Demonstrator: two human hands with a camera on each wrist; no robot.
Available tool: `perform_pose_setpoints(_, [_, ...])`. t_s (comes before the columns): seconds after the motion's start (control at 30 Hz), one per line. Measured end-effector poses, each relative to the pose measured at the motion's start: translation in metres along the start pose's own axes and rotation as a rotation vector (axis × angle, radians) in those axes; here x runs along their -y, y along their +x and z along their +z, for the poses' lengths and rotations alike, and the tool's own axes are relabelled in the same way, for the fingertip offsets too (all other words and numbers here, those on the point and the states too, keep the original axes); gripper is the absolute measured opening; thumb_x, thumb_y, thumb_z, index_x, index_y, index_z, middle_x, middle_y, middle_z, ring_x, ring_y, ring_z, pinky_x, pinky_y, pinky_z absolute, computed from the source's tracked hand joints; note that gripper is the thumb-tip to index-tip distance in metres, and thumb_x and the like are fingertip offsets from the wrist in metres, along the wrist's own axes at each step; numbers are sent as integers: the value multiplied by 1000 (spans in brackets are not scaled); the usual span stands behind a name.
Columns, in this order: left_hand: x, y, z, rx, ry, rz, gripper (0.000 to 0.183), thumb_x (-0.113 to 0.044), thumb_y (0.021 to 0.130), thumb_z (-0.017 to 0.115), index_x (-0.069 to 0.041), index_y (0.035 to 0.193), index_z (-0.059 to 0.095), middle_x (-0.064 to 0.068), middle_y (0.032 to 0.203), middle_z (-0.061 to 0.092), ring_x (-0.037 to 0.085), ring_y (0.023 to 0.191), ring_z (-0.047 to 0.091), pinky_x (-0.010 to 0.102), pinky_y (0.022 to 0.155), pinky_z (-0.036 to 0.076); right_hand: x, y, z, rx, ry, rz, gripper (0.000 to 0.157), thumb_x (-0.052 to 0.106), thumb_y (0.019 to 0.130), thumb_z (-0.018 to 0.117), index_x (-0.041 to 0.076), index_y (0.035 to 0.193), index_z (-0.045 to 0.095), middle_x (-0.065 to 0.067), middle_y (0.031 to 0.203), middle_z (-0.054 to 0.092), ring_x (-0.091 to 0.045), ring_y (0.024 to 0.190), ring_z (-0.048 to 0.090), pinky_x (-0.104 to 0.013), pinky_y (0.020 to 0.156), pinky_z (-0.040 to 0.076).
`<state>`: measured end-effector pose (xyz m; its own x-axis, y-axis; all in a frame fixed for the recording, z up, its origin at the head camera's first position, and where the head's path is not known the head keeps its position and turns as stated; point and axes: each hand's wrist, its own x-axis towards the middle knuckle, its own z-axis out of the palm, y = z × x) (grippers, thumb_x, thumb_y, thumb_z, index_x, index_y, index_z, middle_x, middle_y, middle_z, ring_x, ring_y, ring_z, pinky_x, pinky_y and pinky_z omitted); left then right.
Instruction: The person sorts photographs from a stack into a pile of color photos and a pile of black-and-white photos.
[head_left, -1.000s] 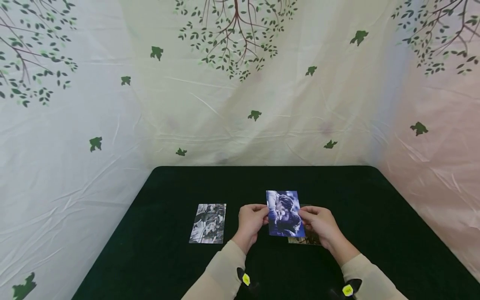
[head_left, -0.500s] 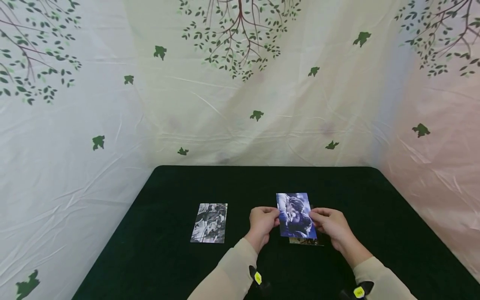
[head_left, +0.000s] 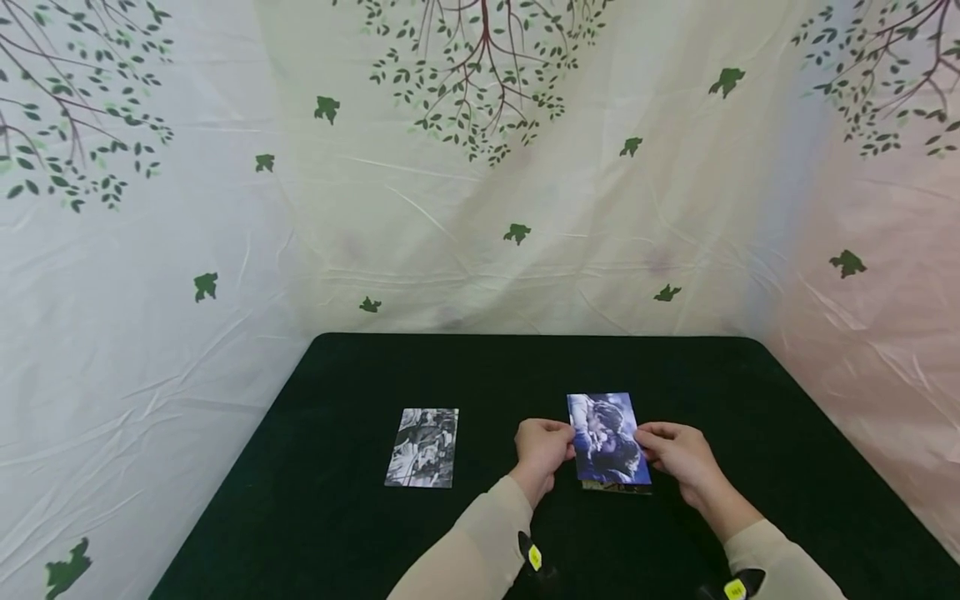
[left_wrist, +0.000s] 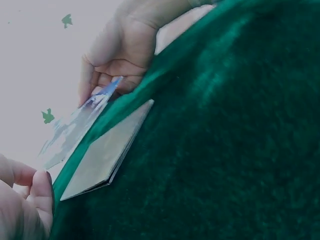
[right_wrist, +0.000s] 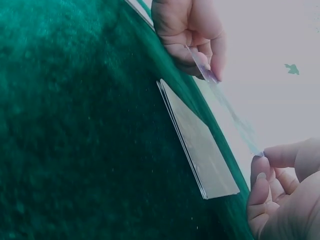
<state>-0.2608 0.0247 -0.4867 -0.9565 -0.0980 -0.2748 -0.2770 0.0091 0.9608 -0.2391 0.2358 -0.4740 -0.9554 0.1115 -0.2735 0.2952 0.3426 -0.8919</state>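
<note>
A blue-toned photo card (head_left: 609,438) is held up between both hands. My left hand (head_left: 543,450) pinches its left edge between thumb and fingers. The right edge is pinched by my right hand (head_left: 681,457). Below it on the dark green cloth lies a small stack of cards (right_wrist: 197,145), seen in both wrist views with a gap between it and the held card. In the head view the held card covers most of that stack, leaving a strip along its near edge. To the left a black-and-white photo card (head_left: 422,447) lies flat on the cloth.
The table (head_left: 300,533) is covered in dark green velvety cloth. Pale fabric walls (head_left: 450,225) printed with branches and green leaves rise behind and on both sides of it.
Both hands have carried the blue-toned photo card to the right and slightly down in the head view, so it now sits over the card stack. The black-and-white card stays put.
</note>
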Motion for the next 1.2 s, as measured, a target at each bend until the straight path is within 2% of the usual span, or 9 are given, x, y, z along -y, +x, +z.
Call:
perform_pose_setpoints(0.3, [7,4,8,-17,123,124,9,-7,83,69,-11,76,73,1,70,62,10,55,60,26,53,51,-6,1,-5,-10,-27,-9,49,37,93,62,1,125,57,-11,109,59,-23,91,58,-33,74,49])
perform_pose_setpoints(0.47, [10,9,9,-40,251,217,10,-10,82,71,-14,74,75,-5,67,61,10,59,56,28,52,47,-9,4,-4,-38,-52,-20,46,35,92,63,-1,122,60,-11,105,61,-21,87,60,-33,71,49])
perform_pose_setpoints(0.67, [13,12,10,-65,366,258,12,-12,81,72,-17,70,76,-10,68,61,8,73,52,29,61,46,-13,8,-3,-60,-117,-49,44,34,92,64,-1,119,62,-14,107,61,-22,86,60,-33,69,50])
perform_pose_setpoints(0.97, [16,14,12,-101,456,337,14,-11,78,74,-17,66,74,-10,66,63,7,72,54,30,63,47,-17,12,2,-101,-198,-66,33,28,93,63,1,111,66,-13,104,63,-22,84,60,-32,68,49])
perform_pose_setpoints(1.2, [19,15,11,-84,489,364,18,-8,78,73,-16,61,72,-10,60,59,5,65,52,26,59,44,-20,14,5,-113,-296,-97,26,26,92,63,3,104,69,-10,99,64,-20,82,60,-33,66,49])
